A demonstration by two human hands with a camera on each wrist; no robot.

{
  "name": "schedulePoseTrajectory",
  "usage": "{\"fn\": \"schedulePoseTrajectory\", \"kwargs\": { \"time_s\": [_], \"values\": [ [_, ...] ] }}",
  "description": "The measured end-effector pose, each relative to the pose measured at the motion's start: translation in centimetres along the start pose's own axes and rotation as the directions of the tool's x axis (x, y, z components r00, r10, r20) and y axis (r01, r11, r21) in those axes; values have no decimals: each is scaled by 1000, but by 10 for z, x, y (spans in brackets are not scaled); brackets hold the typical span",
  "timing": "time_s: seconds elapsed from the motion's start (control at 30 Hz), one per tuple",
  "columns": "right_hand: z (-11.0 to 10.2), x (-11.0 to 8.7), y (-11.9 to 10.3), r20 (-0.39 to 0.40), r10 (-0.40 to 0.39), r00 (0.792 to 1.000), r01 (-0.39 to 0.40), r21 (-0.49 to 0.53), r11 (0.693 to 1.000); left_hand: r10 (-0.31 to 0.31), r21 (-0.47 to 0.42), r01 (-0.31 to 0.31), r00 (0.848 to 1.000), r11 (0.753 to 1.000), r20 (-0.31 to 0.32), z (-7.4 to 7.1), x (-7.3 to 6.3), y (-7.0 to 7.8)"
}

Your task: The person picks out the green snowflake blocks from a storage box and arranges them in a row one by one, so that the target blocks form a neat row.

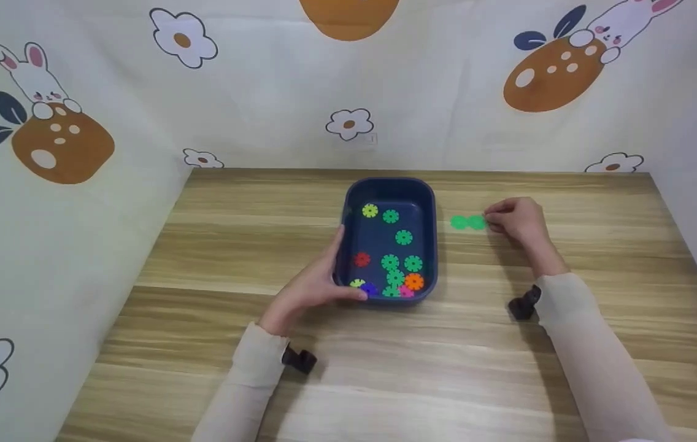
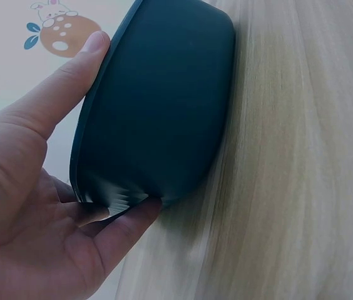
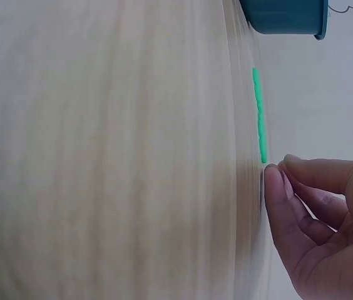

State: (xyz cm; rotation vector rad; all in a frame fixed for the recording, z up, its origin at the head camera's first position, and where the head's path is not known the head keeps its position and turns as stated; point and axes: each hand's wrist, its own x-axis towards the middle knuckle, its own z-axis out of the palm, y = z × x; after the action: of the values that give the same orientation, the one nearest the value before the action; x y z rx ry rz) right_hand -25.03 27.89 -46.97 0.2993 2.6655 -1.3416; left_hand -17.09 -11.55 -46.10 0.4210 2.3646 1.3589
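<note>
While your left grip (image 1: 311, 283) clasps the navy tray (image 1: 388, 191), your right grip (image 1: 517, 219) seems to pinch the joined green discs (image 1: 470, 222) between its two and three o'clock, apparently mid-placement, with a level, gentle release likely called for next.

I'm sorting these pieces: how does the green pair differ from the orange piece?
The green pair is two discs side by side; the orange piece is a single disc. The green pair is outside the blue box, touched by the right hand; the orange piece lies inside it. Both have rounded outlines.
</note>
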Motion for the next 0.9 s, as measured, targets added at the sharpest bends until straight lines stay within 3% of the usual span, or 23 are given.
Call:
{"fn": "schedulePoseTrajectory", "kwargs": {
  "time_s": [0.57, 0.9],
  "values": [
    [-2, -5, -15, -34, -16, 999, 18, 61, 998, -20, -23, 20, 1000, 1000, 2, -1, 0, 2],
    [4, -12, -26, -80, -96, 992, 101, 60, 993, 21, -29, -21, 1000, 999, 10, 0, 0, -1]
  ]
}}
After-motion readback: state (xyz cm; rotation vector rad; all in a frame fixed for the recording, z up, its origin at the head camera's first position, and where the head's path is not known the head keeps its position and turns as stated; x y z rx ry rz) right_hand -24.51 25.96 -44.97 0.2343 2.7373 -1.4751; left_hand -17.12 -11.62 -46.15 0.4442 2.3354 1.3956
